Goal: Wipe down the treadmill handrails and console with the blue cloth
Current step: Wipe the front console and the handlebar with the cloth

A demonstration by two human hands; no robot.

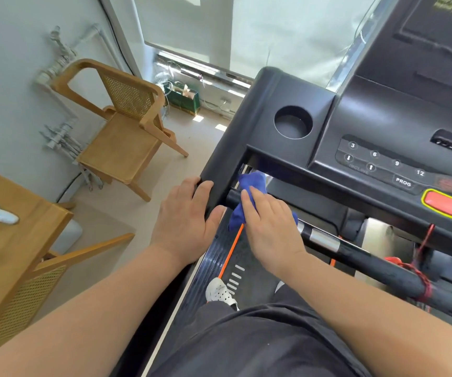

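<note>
Standing on the treadmill belt (235,257), white shoe (220,293) visible below. Left hand (185,221) wrapped over the left side handrail (214,170), fingers (201,190) curled together on top, thumb (216,213) pressed against the inner side. Right hand (269,227) pressing the blue cloth (249,186) onto the black front crossbar (355,254) at its left end, close by the left hand. Fingers laid flat and close together over the cloth, bunched fabric poking out beyond the fingertips and hanging beneath the index finger. Console (398,148) with cup holder (292,122) just above, red stop button (444,205) to the right.
</note>
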